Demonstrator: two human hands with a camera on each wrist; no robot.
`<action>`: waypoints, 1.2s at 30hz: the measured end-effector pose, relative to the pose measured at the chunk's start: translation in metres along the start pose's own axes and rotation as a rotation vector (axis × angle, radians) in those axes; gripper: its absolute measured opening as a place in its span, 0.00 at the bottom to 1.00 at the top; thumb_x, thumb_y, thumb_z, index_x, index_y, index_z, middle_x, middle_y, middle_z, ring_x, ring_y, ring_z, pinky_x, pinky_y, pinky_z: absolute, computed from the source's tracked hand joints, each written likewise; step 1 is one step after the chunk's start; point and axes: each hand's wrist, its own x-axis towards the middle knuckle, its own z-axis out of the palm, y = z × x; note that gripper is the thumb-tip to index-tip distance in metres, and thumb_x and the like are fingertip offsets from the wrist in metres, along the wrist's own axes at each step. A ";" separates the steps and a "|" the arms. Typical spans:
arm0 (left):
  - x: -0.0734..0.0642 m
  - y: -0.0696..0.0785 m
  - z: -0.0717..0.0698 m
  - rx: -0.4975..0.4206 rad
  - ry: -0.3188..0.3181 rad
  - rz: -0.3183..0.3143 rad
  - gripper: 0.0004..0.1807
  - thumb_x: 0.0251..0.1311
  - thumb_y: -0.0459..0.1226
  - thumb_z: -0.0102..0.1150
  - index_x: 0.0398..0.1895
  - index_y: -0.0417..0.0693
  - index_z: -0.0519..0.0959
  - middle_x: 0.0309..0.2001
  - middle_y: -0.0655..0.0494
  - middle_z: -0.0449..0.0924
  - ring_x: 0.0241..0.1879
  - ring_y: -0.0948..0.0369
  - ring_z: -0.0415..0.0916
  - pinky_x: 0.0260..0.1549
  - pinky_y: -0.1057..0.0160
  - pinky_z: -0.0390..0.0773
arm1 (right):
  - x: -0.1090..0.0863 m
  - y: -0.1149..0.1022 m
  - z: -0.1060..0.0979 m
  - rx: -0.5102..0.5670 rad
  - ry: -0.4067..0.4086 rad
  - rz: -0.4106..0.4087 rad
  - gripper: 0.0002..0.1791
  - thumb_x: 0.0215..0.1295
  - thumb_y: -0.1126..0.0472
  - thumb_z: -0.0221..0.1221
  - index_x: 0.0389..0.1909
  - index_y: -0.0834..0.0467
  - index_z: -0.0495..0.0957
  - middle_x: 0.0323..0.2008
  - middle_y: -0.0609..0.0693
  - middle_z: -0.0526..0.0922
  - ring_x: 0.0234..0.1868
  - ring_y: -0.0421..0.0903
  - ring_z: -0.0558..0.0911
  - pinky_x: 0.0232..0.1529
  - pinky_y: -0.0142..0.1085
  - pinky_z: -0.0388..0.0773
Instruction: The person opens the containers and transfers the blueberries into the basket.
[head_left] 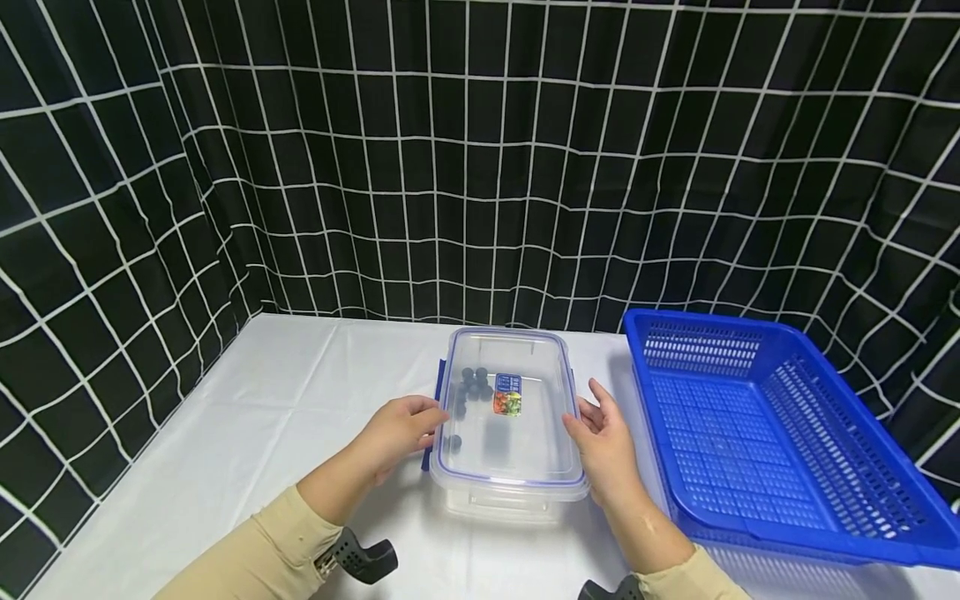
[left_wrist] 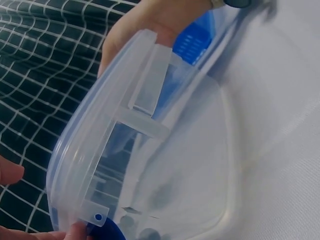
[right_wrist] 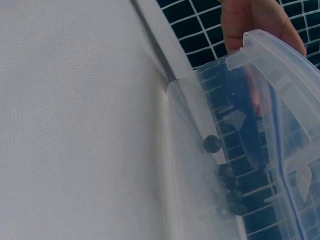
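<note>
A clear plastic food container [head_left: 517, 467] with a lid on top stands on the white table. Its lid has a blue-violet seal line and a colourful label [head_left: 507, 394]. Several small dark balls [head_left: 476, 385] show inside, mostly towards the left. My left hand [head_left: 397, 433] grips the container's left edge, fingers by the blue latch [head_left: 427, 459] that sticks out along that side. On the opposite side, my right hand [head_left: 606, 446] holds the edge with the thumb at the lid's rim and the index finger raised. In the left wrist view, fingertips [left_wrist: 75, 231] touch the latch's corner.
A large blue plastic basket [head_left: 750, 525] stands close on the right, its slotted inside showing no contents. White cloth [head_left: 285, 400] covers the table. Black curtains with a white grid [head_left: 480, 167] hang behind and at both sides.
</note>
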 end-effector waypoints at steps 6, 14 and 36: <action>-0.001 0.001 0.000 0.003 0.003 0.019 0.17 0.60 0.39 0.53 0.45 0.34 0.73 0.48 0.44 0.74 0.47 0.52 0.76 0.48 0.58 0.78 | 0.001 0.002 0.000 0.023 0.017 -0.010 0.38 0.62 0.74 0.50 0.70 0.55 0.46 0.59 0.69 0.65 0.57 0.58 0.68 0.42 0.17 0.71; -0.004 0.008 -0.001 0.034 -0.006 0.036 0.18 0.60 0.38 0.53 0.48 0.34 0.71 0.47 0.42 0.75 0.45 0.53 0.77 0.45 0.59 0.80 | 0.000 0.001 0.001 0.056 0.013 -0.015 0.41 0.62 0.74 0.50 0.71 0.51 0.43 0.60 0.67 0.65 0.52 0.49 0.72 0.43 0.20 0.73; -0.006 0.012 -0.006 0.096 -0.077 0.002 0.26 0.58 0.43 0.56 0.56 0.36 0.66 0.49 0.40 0.72 0.45 0.51 0.77 0.46 0.59 0.79 | -0.005 0.006 -0.004 0.231 -0.058 -0.051 0.44 0.65 0.71 0.47 0.71 0.48 0.31 0.64 0.66 0.57 0.47 0.36 0.73 0.46 0.25 0.74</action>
